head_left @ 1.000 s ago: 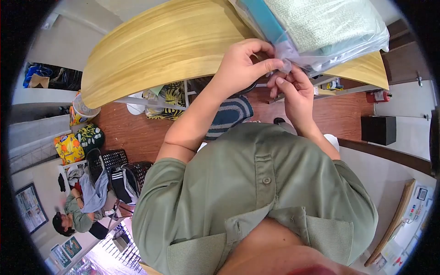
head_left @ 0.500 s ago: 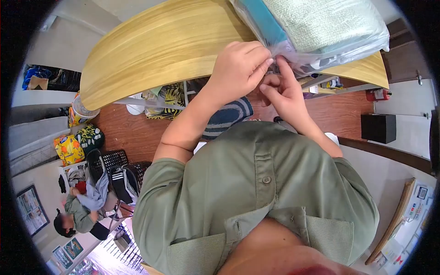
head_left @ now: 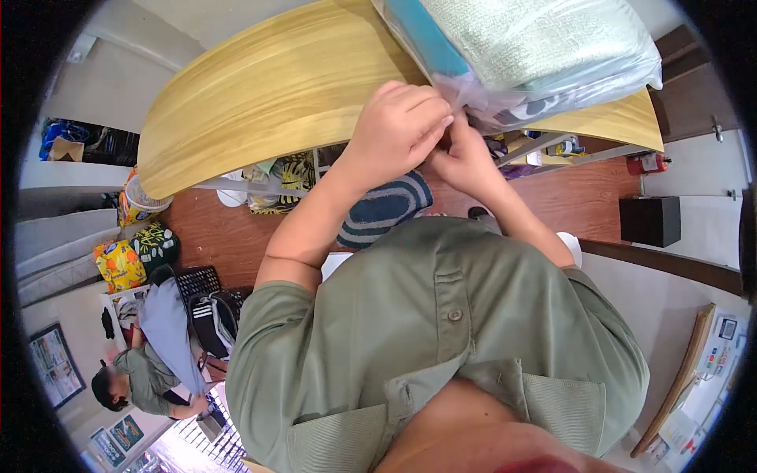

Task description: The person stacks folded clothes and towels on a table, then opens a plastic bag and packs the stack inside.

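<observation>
A clear plastic bag (head_left: 505, 112) lies on the wooden table top. Inside it show a folded pale green towel (head_left: 544, 39) and a teal piece (head_left: 430, 35) along the left side. My left hand (head_left: 398, 126) is closed in a pinch at the bag's near left corner, where the plastic is gathered. Just to its right, my right hand (head_left: 471, 162) is closed at the same gathered plastic, its fingers curled and partly hidden. The fingertips of both hands nearly touch, and what lies between them is mostly covered.
The curved wooden table (head_left: 260, 87) spans the top, with shelves of items beneath. A striped oval rug (head_left: 386, 209) lies on the floor. A black box (head_left: 650, 221) stands right; at lower left, a person (head_left: 150, 378) handles a grey-blue cloth (head_left: 169, 319) beside black crates.
Both my hands and the bag's gathered corner have shifted slightly left in view. My right fingers, stretched before, are now curled in. The other person's cloth now hangs spread out.
</observation>
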Tool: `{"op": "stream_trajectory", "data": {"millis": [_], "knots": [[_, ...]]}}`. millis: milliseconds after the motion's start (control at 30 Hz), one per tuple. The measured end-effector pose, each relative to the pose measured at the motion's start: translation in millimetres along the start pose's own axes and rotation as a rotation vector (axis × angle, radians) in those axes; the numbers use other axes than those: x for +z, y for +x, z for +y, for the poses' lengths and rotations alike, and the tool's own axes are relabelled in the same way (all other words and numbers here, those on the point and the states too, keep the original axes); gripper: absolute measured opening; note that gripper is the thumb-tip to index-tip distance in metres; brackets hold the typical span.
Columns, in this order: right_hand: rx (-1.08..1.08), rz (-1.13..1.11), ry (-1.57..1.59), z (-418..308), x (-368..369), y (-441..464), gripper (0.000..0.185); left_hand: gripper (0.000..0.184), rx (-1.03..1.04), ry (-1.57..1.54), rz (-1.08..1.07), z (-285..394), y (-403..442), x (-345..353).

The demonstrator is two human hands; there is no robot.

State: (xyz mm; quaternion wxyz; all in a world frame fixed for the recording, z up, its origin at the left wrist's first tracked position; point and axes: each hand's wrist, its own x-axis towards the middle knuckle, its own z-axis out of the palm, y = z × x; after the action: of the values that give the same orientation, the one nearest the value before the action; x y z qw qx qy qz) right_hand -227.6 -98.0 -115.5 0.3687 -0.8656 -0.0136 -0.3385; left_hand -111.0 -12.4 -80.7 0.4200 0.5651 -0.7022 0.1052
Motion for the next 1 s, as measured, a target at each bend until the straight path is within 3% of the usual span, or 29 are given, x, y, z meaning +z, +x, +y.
{"op": "stream_trajectory", "data": {"millis": [67,100,133,200,267,333,400,467,533,600,700,733,800,933,1000], "knots": [[0.677,-0.131,1.246,-19,-14,-2,0.067,0.010,-0.035,-0.016,0.030,-1,-1,1],[0.604,-0.206,1.692,-15,-21,-3,0.066,0.010,-0.054,-0.045,0.029,-1,-1,-1],[0.603,-0.198,1.687,-15,-19,-5,0.066,0.010,-0.047,-0.051,0.028,0,-4,-1],[0.671,-0.219,0.827,-11,-20,-2,0.069,0.009,-0.092,-0.088,0.053,-5,-6,9],[0.616,-0.173,1.035,-26,-25,0,0.055,0.009,-0.040,-0.113,0.049,-7,-5,10],[0.755,-0.188,1.330,-27,-35,3,0.049,0.009,-0.179,-0.336,0.003,-10,-2,9],[0.757,-0.157,1.283,-30,-33,6,0.049,0.014,-0.257,-0.433,-0.015,-13,2,7],[0.770,-0.139,1.254,-30,-30,6,0.049,0.024,-0.635,-0.305,0.073,-14,6,7],[0.770,-0.087,1.320,-27,-31,5,0.049,0.031,-0.599,-0.326,0.171,-9,14,9],[0.726,-0.130,1.479,-29,-34,8,0.052,0.032,-0.421,-0.023,0.176,-9,14,9],[0.761,-0.154,1.386,-37,-37,12,0.053,0.033,-0.500,-0.108,0.173,-14,11,13],[0.740,-0.170,1.486,-36,-37,12,0.055,0.033,-0.510,-0.177,0.179,-18,12,14],[0.707,-0.192,1.663,-34,-37,15,0.057,0.025,-0.510,-0.169,0.201,-21,10,20],[0.744,-0.159,1.664,-42,-38,15,0.053,0.012,-0.392,-0.189,0.285,-22,6,34],[0.734,-0.083,0.322,-61,-50,13,0.043,0.013,-0.319,-0.090,0.314,-19,5,39]]}}
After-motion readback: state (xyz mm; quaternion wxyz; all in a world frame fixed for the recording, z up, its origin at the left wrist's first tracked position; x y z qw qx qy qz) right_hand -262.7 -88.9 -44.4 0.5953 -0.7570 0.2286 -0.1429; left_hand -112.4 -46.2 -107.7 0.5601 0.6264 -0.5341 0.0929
